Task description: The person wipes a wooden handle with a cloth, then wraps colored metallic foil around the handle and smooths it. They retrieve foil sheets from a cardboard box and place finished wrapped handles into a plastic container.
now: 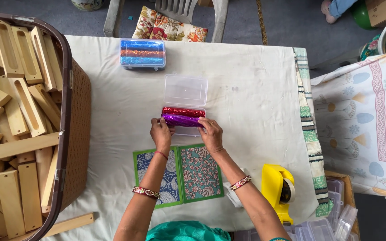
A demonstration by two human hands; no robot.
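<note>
Hands share one grip: our left hand and right hand pinch the purple foil roll by its ends. Its long axis runs straight between them, equally near both. It sits just this side of the red foil roll, over the open clear box on the counter.

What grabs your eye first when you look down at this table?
At the table's centre, both hands, left hand and right hand, hold a shiny purple foil roll beside a red foil roll in an open clear plastic box. At far left, a wicker basket brims with slotted wooden blocks.
</note>
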